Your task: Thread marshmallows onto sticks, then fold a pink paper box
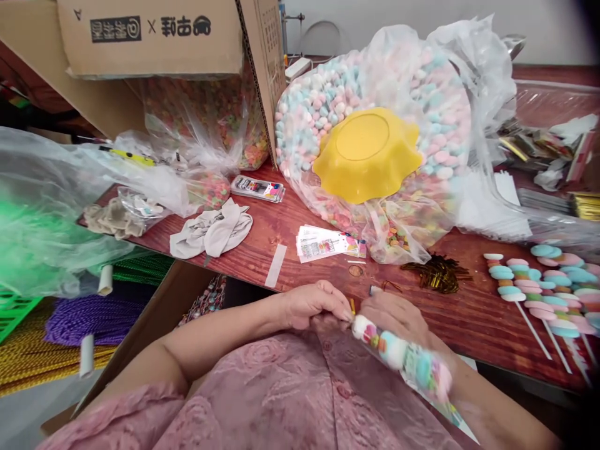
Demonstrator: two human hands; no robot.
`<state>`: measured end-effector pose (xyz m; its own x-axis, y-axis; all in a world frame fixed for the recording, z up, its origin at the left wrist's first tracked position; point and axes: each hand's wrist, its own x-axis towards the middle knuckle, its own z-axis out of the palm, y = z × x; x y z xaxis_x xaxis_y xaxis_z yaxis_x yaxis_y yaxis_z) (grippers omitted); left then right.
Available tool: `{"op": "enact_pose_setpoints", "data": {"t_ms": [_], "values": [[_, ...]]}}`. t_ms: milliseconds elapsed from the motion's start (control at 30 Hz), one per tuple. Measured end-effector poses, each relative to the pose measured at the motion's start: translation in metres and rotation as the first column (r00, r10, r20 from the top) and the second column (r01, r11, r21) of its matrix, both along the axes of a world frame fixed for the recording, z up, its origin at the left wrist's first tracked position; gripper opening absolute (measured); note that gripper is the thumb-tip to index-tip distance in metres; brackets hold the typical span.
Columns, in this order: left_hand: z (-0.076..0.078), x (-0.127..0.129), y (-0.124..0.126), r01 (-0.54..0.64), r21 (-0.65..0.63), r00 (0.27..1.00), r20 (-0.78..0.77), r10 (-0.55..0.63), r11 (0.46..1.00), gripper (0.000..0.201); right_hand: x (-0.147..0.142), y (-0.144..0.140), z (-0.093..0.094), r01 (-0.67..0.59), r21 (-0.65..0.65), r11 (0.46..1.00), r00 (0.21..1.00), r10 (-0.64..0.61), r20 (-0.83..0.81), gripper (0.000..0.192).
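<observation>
Far left of the left grip, off the bench: green stuff under clear plastic (42, 231), with purple cords (94, 315) and gold cords (42, 362) below it. Ahead and left, well apart: large cardboard box (150, 37), open side facing, a clear bag of small coloured sweets (201, 112) inside it. Nearer, still left: crumpled pale cloth (210, 228), then a flat printed packet (257, 189) beyond it. A whitish strip (275, 265) lies at the edge of the bench (487, 337), just ahead of the left forearm.

Left grip (312, 306): closed, thumb and fingertips pinching the gathered neck of the wrapped sweet stick (394, 350). That stick starts right at the pinch and runs down to the right, tilted, across the front of the right wrist and forearm. Its lower end is blurred. A gold sliver shows by the neck. Printed slips (321, 244) fan out straight ahead of the pinch.

Right grip (398, 315): fingers bent, just beside the neck; cannot tell whether it holds anything. Ahead of it, an upturned yellow bowl (368, 153) sits on a clear bag of marshmallows (304, 106). Ahead and right, near: gold strips (438, 272). Farther right, apart: unwrapped marshmallow sticks (553, 287), side by side.
</observation>
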<state>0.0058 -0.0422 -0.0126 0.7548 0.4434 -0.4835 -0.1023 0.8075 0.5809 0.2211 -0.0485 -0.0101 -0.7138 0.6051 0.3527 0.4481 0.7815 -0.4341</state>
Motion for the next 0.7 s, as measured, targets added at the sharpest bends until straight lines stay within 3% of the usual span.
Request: {"op": "enact_pose_setpoints", "data": {"t_ms": [67,133,233,333,467,533,567,600,633,700], "values": [[-0.001,0.001,0.000,0.123,-0.043,0.989,0.085,-0.119,0.992,0.014,0.005,-0.001,0.011,-0.167,0.164,0.972,0.985,0.172,-0.020,0.028],[-0.001,0.002,0.002,0.247,-0.040,0.959,0.150,-0.239,0.968,0.014,0.004,-0.001,0.017,-0.262,0.246,0.933,0.951,0.293,-0.099,0.028],[-0.001,0.003,0.005,0.438,0.015,0.881,0.192,-0.433,0.899,0.015,-0.003,0.001,0.022,-0.364,0.265,0.893,0.894,0.415,-0.170,0.026],[-0.002,0.003,0.013,0.576,0.089,0.789,0.199,-0.581,0.813,0.016,-0.010,0.005,0.028,-0.443,0.234,0.866,0.870,0.478,-0.124,0.022],[0.006,-0.003,0.038,0.569,0.261,0.805,0.017,-0.593,0.780,0.013,-0.015,0.008,0.032,-0.437,0.328,0.838,0.889,0.458,0.013,0.026],[0.023,-0.007,0.049,0.543,0.446,0.832,-0.177,-0.525,0.711,0.012,-0.016,0.011,0.031,-0.390,0.367,0.845,0.921,0.366,0.135,0.026],[0.036,-0.008,0.051,0.533,0.565,0.844,-0.302,-0.444,0.630,0.011,-0.015,0.014,0.031,-0.358,0.381,0.852,0.933,0.307,0.190,0.026],[0.050,-0.008,0.050,0.530,0.679,0.848,-0.425,-0.316,0.508,0.009,-0.015,0.018,0.032,-0.318,0.402,0.859,0.943,0.244,0.224,0.025],[0.064,-0.007,0.046,0.533,0.775,0.842,-0.525,-0.123,0.340,0.008,-0.014,0.022,0.033,-0.271,0.426,0.863,0.954,0.182,0.238,0.024],[0.083,-0.002,0.028,0.567,0.823,0.797,-0.538,0.275,-0.033,0.013,-0.011,0.030,0.038,-0.151,0.466,0.872,0.975,0.055,0.214,0.020]]}}
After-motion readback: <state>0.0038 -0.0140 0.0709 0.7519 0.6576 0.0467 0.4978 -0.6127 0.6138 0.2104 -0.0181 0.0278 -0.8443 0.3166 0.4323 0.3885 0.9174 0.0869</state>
